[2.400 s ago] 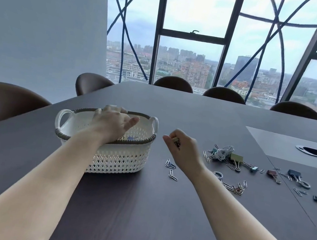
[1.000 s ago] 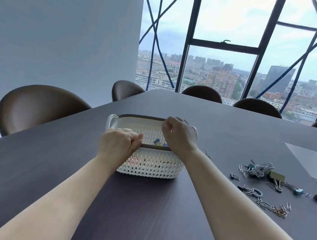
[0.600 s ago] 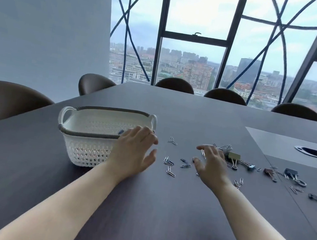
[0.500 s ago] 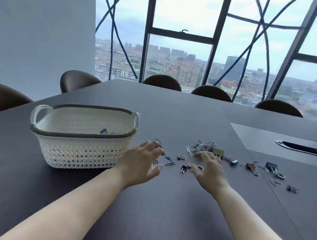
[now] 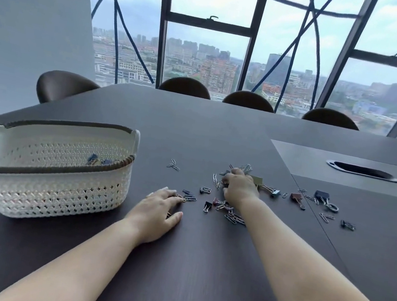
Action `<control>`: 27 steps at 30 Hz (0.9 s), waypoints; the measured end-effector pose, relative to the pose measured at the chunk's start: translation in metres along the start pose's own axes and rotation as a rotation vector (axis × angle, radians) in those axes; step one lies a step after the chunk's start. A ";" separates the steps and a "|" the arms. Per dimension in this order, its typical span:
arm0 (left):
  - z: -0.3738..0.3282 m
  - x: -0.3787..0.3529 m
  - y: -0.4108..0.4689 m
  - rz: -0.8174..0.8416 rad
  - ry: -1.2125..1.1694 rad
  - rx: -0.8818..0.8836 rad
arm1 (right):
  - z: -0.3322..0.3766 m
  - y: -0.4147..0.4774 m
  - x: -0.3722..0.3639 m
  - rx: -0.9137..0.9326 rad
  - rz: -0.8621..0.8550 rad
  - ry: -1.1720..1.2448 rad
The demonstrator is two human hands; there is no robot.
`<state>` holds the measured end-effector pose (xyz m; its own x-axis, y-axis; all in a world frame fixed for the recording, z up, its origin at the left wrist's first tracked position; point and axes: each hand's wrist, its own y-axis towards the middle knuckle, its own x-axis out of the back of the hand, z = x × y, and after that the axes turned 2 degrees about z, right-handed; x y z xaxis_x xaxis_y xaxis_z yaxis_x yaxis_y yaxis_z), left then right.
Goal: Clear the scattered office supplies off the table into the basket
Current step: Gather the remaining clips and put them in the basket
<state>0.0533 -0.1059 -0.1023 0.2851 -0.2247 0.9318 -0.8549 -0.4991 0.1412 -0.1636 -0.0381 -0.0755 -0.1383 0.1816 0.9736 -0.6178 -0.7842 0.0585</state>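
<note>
Now the left hand (image 5: 158, 212) lies flat, grip apart, on the counter (image 5: 201, 265), its fingertips touching clips (image 5: 222, 206). At two o'clock the right hand (image 5: 239, 185) curls over more; its grip I cannot tell

left hand (image 5: 158, 211) flat on table (image 5: 201, 265) | right hand (image 5: 239, 186) on clips (image 5: 225, 206)

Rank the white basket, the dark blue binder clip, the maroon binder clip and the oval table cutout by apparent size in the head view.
1. white basket
2. oval table cutout
3. dark blue binder clip and maroon binder clip: alike, unranked.
</note>
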 end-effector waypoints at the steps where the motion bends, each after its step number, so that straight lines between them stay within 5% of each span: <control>1: 0.001 -0.001 0.001 -0.021 0.000 -0.012 | -0.001 -0.001 -0.001 -0.013 -0.050 0.004; 12: -0.015 0.067 -0.045 -0.450 0.340 -0.304 | -0.013 -0.030 0.022 -0.001 -0.389 0.268; 15: 0.011 0.105 -0.074 -0.571 0.435 -0.110 | 0.008 -0.044 0.042 0.016 -0.590 0.459; 21: 0.078 0.138 -0.139 -0.468 0.431 0.358 | 0.100 -0.084 0.087 0.206 -0.816 0.900; 27: 0.099 0.128 -0.160 -0.482 0.336 0.378 | 0.190 -0.107 0.085 0.359 -0.677 1.008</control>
<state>0.2697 -0.1377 -0.0391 0.3933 0.3352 0.8562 -0.4404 -0.7487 0.4954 0.0379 -0.0518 0.0433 -0.5021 0.8542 0.1354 -0.5728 -0.4457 0.6880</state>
